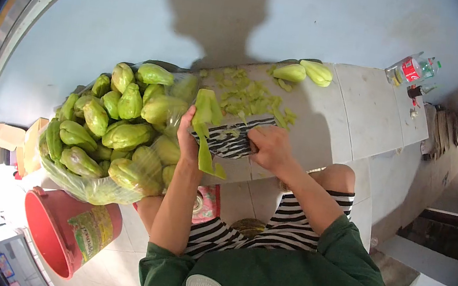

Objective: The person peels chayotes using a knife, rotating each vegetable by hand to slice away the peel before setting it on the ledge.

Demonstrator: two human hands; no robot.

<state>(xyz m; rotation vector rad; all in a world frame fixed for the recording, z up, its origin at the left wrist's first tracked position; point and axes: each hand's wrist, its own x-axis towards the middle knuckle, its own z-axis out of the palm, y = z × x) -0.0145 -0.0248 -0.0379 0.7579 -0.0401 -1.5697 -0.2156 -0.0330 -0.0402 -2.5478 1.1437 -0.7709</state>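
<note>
A tiled ledge [357, 111] is stretching beyond both hands. A plastic bag [87, 189] of chayotes is bulging left of the left hand [188, 135], with a red bucket [74, 210] sitting nearer the body. The right hand [274, 148] is clenching a broad blade [229, 142] between the hands; the left is gripping a cut chayote [206, 108] against it. Two pale chayotes [315, 73] and, nearer, small slices [247, 93] are lying past the hands

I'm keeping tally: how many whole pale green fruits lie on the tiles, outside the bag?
2. The left fruit lies beside the green scraps; the right fruit is just right of it. Others could be hidden behind them.
</note>
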